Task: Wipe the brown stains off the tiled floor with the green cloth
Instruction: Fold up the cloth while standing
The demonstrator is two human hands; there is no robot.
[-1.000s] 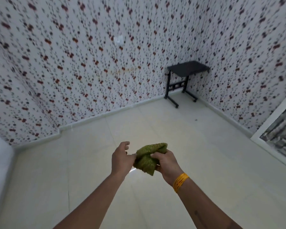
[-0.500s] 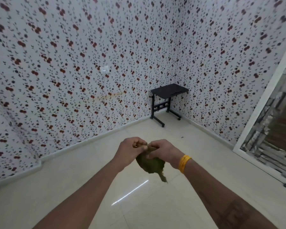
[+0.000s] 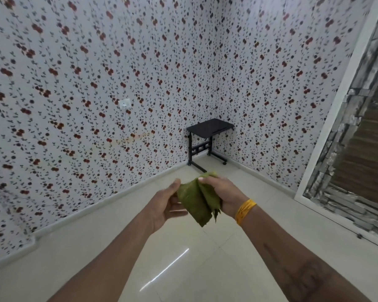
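The right hand (image 3: 224, 194) gripped the green cloth (image 3: 196, 199), the open left hand (image 3: 165, 204) touched its edge, with the tiled floor (image 3: 216, 275) well below.

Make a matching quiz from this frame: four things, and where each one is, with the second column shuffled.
1. green cloth
2. black table
3. wall socket
4. yellow bangles

A. in the room's corner
B. on the right wrist
C. on the flowered wall, left of the table
D. gripped in the right hand

Pairs: 1-D, 2-A, 3-C, 4-B
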